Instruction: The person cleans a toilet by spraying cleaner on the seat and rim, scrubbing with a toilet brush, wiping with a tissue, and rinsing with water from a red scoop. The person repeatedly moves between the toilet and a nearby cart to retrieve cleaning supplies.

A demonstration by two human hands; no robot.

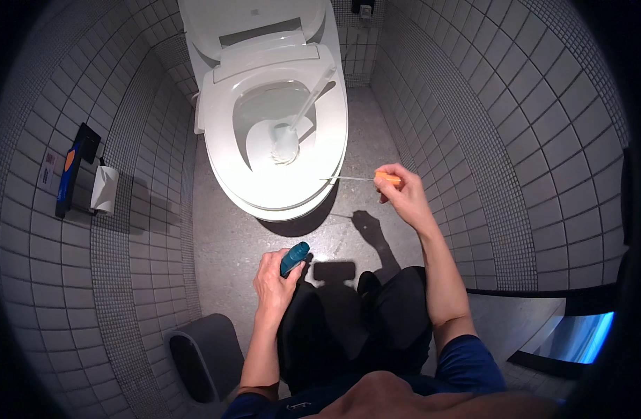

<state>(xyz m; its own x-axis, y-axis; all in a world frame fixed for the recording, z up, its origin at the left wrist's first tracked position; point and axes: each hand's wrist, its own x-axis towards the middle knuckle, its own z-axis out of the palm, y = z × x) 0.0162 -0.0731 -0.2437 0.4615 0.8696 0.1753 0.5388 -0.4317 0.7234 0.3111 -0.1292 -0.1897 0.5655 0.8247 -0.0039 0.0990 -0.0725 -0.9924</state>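
My left hand (274,278) is closed around a small teal bottle (296,256), whose neck points up and to the right with no cap on it. In my right hand (407,191) is an orange bottle top (388,179). From that top a thin pale tube (354,179) sticks out leftward, its tip over the front right rim of the white toilet seat (221,152). A white toilet brush (285,146) stands head down in the bowl. Its pale handle leans on the right side of the seat. The lid (247,31) is raised.
On the left wall hang a toilet paper roll (105,189) and a dark shelf (87,141) bearing a blue and orange packet (66,167). A grey bin (210,356) stands at my left. Tiled walls (509,173) close in both sides. Something dark-framed (540,361) lies behind my right arm.
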